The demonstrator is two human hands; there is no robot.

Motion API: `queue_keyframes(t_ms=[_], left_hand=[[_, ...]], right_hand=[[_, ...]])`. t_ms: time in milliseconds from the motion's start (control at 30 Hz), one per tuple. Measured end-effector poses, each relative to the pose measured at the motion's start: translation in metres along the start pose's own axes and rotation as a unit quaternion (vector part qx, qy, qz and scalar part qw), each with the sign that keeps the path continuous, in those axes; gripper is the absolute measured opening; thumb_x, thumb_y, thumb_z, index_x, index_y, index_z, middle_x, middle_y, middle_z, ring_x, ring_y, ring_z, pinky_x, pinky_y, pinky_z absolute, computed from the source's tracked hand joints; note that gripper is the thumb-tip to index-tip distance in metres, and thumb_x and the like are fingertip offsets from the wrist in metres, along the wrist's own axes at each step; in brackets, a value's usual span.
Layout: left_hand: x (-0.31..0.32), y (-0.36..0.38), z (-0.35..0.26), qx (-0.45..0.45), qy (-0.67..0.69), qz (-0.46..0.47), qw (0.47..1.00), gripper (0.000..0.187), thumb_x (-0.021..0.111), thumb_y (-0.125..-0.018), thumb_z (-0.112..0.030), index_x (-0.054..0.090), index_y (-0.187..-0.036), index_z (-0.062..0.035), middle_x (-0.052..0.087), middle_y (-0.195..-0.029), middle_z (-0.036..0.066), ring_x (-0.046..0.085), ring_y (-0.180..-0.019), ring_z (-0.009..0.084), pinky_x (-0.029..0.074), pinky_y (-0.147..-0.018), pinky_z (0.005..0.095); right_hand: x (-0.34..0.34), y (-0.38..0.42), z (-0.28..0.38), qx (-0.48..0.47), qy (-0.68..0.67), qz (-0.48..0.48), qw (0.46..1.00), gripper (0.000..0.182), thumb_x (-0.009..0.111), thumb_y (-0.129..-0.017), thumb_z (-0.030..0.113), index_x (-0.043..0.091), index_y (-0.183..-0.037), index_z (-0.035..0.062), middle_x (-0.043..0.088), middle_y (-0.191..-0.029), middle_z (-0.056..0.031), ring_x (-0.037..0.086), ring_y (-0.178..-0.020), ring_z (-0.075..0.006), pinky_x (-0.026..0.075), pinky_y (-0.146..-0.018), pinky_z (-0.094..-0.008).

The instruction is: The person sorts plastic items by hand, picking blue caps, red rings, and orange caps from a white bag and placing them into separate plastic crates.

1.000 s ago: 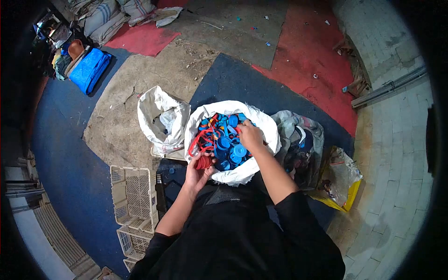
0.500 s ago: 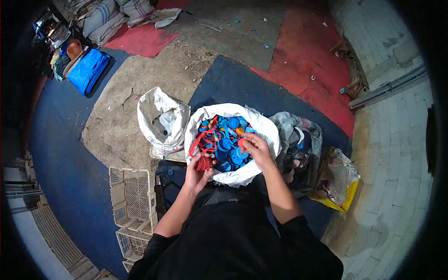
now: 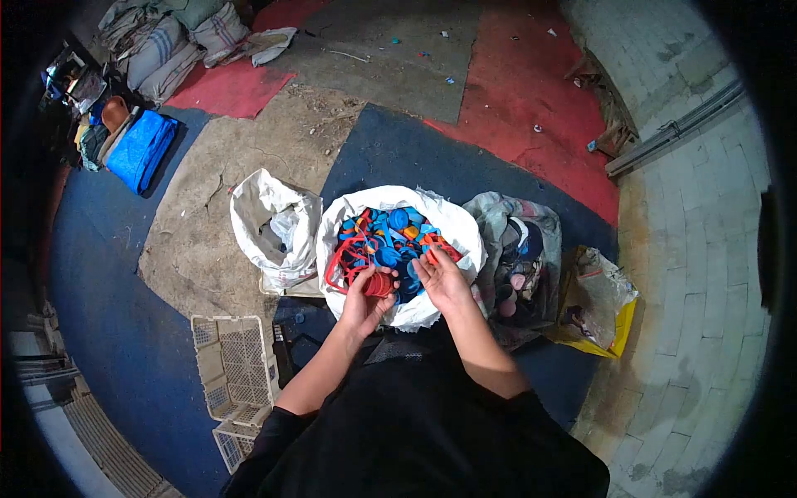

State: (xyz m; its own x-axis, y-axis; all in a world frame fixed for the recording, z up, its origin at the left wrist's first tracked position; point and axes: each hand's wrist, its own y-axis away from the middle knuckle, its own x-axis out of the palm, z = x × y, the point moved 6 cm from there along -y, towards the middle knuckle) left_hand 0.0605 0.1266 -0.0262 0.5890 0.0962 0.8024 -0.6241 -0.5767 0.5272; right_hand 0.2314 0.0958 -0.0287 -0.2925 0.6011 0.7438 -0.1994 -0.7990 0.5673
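Observation:
A white sack (image 3: 457,226) with its rim rolled down holds many blue, red and orange plastic pieces (image 3: 387,241). Over the sack's near left side, my left hand (image 3: 366,303) is closed around a stack of red discs (image 3: 379,285). My right hand (image 3: 444,284) is over the near right part of the pieces, palm turned up, its fingertips beside a red piece (image 3: 442,248). Whether those fingers grip the red piece is unclear. Thin red strips lie in the sack's left side, above my left hand.
Left of the sack stands a smaller white sack (image 3: 249,217). To the right are a grey sack (image 3: 544,217) with mixed items and a yellow bag (image 3: 621,330). Plastic crates (image 3: 237,365) stand at lower left. A block wall (image 3: 697,249) runs along the right.
My right hand has turned palm up and shifted slightly nearer my body. My left hand, still around the red discs, has moved closer to it. The whole view has shifted a little.

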Motion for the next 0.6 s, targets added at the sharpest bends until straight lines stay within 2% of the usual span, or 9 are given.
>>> queue_keyframes(t_ms=[33,167,267,367,467,600], left_hand=[[0.001,0.001,0.002,-0.003,-0.003,-0.002,1.000,0.033,0.061,-0.100,-0.038,0.063,-0.107,-0.0057,0.069,-0.107,0.012,0.067,-0.092,0.0231,0.057,-0.066,0.0270],[-0.006,0.000,0.007,-0.009,0.007,-0.012,1.000,0.033,0.062,-0.100,-0.038,0.064,-0.107,-0.0055,0.069,-0.107,0.012,0.067,-0.091,0.0235,0.056,-0.065,0.0270],[-0.011,0.002,0.009,-0.008,0.007,-0.020,1.000,0.034,0.063,-0.099,-0.038,0.064,-0.107,-0.0055,0.069,-0.107,0.012,0.068,-0.090,0.0237,0.056,-0.066,0.0273],[-0.013,0.005,0.009,-0.005,0.008,-0.023,1.000,0.032,0.062,-0.100,-0.037,0.064,-0.107,-0.0056,0.069,-0.107,0.011,0.068,-0.091,0.0222,0.057,-0.067,0.0277],[-0.015,0.007,0.008,0.002,0.005,-0.041,0.999,0.029,0.060,-0.102,-0.035,0.066,-0.107,-0.0064,0.070,-0.107,0.008,0.068,-0.092,0.0181,0.058,-0.070,0.0277],[-0.018,0.007,0.008,0.028,-0.023,-0.065,0.997,0.027,0.062,-0.102,-0.035,0.067,-0.108,-0.0087,0.070,-0.106,0.004,0.067,-0.092,0.0153,0.058,-0.073,0.0277]], right_hand=[[0.007,0.006,0.000,-0.004,0.010,-0.022,1.000,0.010,0.073,-0.096,0.017,0.068,-0.097,0.0090,0.071,-0.088,-0.0038,0.072,-0.085,-0.0193,0.063,-0.086,-0.0395],[0.018,0.020,0.012,-0.117,0.222,-0.064,0.966,0.018,0.075,-0.095,0.020,0.064,-0.102,0.0063,0.068,-0.091,-0.0040,0.072,-0.083,-0.0196,0.064,-0.077,-0.0388],[0.013,0.015,0.014,-0.166,0.271,-0.044,0.947,0.020,0.074,-0.096,0.020,0.064,-0.103,0.0037,0.069,-0.096,-0.0083,0.073,-0.087,-0.0227,0.064,-0.080,-0.0400],[0.021,0.025,0.011,-0.118,0.211,-0.047,0.969,0.016,0.071,-0.097,0.013,0.066,-0.105,0.0007,0.071,-0.106,-0.0133,0.073,-0.094,-0.0250,0.063,-0.086,-0.0413],[0.017,0.024,0.006,-0.101,0.165,0.031,0.981,0.017,0.067,-0.097,0.005,0.069,-0.112,-0.0023,0.071,-0.116,-0.0153,0.072,-0.103,-0.0251,0.060,-0.093,-0.0391],[0.023,0.027,0.000,-0.136,0.290,0.087,0.943,0.028,0.067,-0.094,-0.004,0.068,-0.121,-0.0038,0.070,-0.122,-0.0149,0.069,-0.110,-0.0215,0.056,-0.098,-0.0334]])
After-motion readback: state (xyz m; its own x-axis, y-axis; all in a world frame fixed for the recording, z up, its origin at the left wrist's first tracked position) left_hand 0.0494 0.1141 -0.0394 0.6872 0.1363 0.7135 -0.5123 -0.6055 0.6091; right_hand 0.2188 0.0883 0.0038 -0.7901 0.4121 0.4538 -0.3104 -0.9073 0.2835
